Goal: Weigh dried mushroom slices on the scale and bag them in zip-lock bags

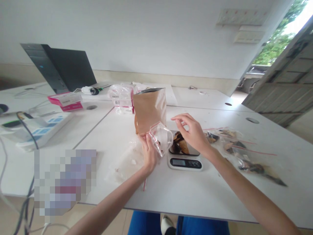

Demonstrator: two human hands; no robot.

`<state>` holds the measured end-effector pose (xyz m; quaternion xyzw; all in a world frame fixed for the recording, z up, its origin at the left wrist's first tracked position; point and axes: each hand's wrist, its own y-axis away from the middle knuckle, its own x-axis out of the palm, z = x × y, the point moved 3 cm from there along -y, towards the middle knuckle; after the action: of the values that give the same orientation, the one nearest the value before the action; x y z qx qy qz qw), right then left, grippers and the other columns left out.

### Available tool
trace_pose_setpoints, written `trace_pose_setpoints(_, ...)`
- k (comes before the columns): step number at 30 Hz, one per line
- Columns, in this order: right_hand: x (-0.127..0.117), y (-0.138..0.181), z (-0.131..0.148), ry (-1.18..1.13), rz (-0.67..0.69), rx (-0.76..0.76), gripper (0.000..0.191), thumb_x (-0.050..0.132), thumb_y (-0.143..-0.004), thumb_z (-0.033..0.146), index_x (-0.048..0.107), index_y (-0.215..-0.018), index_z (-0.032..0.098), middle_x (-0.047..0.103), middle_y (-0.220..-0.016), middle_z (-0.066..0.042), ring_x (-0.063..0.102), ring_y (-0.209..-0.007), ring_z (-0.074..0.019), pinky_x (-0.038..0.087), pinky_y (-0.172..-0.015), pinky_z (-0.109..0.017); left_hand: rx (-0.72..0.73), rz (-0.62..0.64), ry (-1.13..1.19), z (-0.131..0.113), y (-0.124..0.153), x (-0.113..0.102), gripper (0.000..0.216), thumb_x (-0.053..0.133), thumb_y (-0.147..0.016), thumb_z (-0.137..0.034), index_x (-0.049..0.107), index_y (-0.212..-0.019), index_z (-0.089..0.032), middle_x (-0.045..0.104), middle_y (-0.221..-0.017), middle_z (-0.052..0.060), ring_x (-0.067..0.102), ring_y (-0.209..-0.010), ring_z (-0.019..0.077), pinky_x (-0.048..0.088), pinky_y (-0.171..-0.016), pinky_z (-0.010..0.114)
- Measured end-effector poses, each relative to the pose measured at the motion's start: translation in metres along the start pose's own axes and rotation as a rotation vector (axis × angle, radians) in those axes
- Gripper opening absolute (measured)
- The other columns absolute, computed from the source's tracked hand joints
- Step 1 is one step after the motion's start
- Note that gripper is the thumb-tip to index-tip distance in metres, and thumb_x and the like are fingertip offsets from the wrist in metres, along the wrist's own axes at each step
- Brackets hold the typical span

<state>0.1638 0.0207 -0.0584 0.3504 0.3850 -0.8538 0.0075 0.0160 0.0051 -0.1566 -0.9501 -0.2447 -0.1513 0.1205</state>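
My left hand (149,150) grips a small clear zip bag (161,137) with a red seal strip, held open next to a digital kitchen scale (185,162). Brown dried pieces (180,143) lie on the scale's platform. My right hand (193,132) hovers over the scale with fingers apart and curled, holding nothing that I can see. An upright brown paper pouch (149,109) stands just behind the clear bag.
Filled clear bags of dried pieces (241,151) lie to the right of the scale. Empty clear bags (127,161) lie left of it. Further left are a pink box (65,101), a laptop (70,68), a white power strip (41,129) and cables.
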Motion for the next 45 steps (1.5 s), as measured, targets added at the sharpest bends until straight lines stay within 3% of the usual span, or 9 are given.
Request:
trace_pose_setpoints(2, 0.002, 0.014, -0.016, 0.092, 0.038, -0.016, 0.024, 0.041, -0.092, 0.027, 0.061, -0.099, 0.018, 0.061, -0.099, -0.009, 0.059, -0.093, -0.019, 0.05, -0.084, -0.036, -0.003, -0.007, 0.004, 0.0, -0.001, 0.0, 0.028, 0.043, -0.086, -0.049, 0.037, -0.085, -0.022, 0.052, -0.073, -0.001, 0.053, -0.058, 0.0121, 0.046, -0.051, 0.026)
trace_pose_setpoints(7, 0.028, 0.052, -0.042, 0.366, 0.388, -0.007, 0.046, 0.049, -0.086, 0.042, 0.049, -0.126, 0.017, 0.042, -0.136, -0.016, 0.034, -0.128, -0.0347, 0.033, -0.102, -0.054, -0.023, -0.022, 0.045, 0.005, -0.003, -0.001, 0.03, 0.047, -0.083, -0.051, 0.037, -0.085, -0.023, 0.055, -0.076, 0.0, 0.057, -0.063, 0.0136, 0.046, -0.051, 0.026)
trace_pose_setpoints(10, 0.036, 0.061, -0.045, 0.413, 0.448, -0.006, 0.046, 0.05, -0.085, 0.045, 0.05, -0.122, 0.018, 0.047, -0.131, -0.014, 0.033, -0.128, -0.0345, 0.031, -0.102, -0.054, -0.022, -0.027, 0.046, 0.006, -0.003, -0.001, 0.028, 0.045, -0.084, -0.05, 0.037, -0.085, -0.023, 0.056, -0.075, 0.0, 0.057, -0.063, 0.0135, 0.046, -0.051, 0.026)
trace_pose_setpoints(15, 0.037, 0.058, -0.043, 0.426, 0.401, -0.056, 0.034, 0.051, -0.085, 0.043, 0.056, -0.106, 0.018, 0.057, -0.106, -0.011, 0.047, -0.108, -0.0272, 0.039, -0.093, -0.045, -0.003, -0.053, 0.007, 0.003, -0.003, -0.002, 0.029, 0.048, -0.082, -0.05, 0.038, -0.083, -0.023, 0.055, -0.073, 0.0, 0.056, -0.063, 0.0135, 0.047, -0.052, 0.027)
trace_pose_setpoints(24, 0.037, 0.052, -0.042, 0.519, 0.34, -0.134, 0.019, 0.05, -0.085, 0.036, 0.051, -0.078, 0.018, 0.057, -0.083, -0.008, 0.049, -0.082, -0.0234, 0.043, -0.077, -0.037, -0.072, -0.018, -0.042, -0.001, -0.001, 0.0, 0.03, 0.046, -0.083, -0.052, 0.038, -0.084, -0.023, 0.053, -0.065, -0.002, 0.053, -0.054, 0.0141, 0.045, -0.049, 0.029)
trace_pose_setpoints(31, 0.036, 0.049, -0.044, 0.46, 0.268, -0.167, 0.012, 0.051, -0.084, 0.03, 0.046, -0.078, 0.02, 0.056, -0.077, -0.005, 0.049, -0.077, -0.0218, 0.044, -0.07, -0.034, -0.05, -0.038, -0.036, 0.001, -0.003, -0.003, 0.025, 0.046, -0.086, -0.047, 0.038, -0.083, -0.023, 0.053, -0.072, -0.003, 0.05, -0.052, 0.01, 0.046, -0.049, 0.025)
trace_pose_setpoints(39, 0.032, 0.044, -0.051, 0.328, 0.121, -0.023, 0.005, 0.05, -0.081, 0.025, 0.045, -0.081, 0.022, 0.053, -0.065, -0.003, 0.051, -0.078, -0.0224, 0.044, -0.066, -0.032, -0.075, -0.048, -0.069, -0.002, -0.003, -0.003, 0.024, 0.044, -0.087, -0.045, 0.037, -0.083, -0.023, 0.051, -0.071, -0.003, 0.049, -0.053, 0.0107, 0.044, -0.05, 0.025)
trace_pose_setpoints(45, 0.019, 0.016, -0.045, 0.02, -0.146, 0.186, 0.009, 0.053, -0.073, 0.023, 0.044, -0.076, 0.023, 0.05, -0.065, 0.0, 0.049, -0.067, -0.0177, 0.043, -0.063, -0.03, -0.068, -0.041, -0.074, 0.006, -0.007, -0.005, 0.028, 0.042, -0.086, -0.05, 0.036, -0.084, -0.023, 0.05, -0.071, -0.002, 0.049, -0.055, 0.0131, 0.044, -0.051, 0.028)
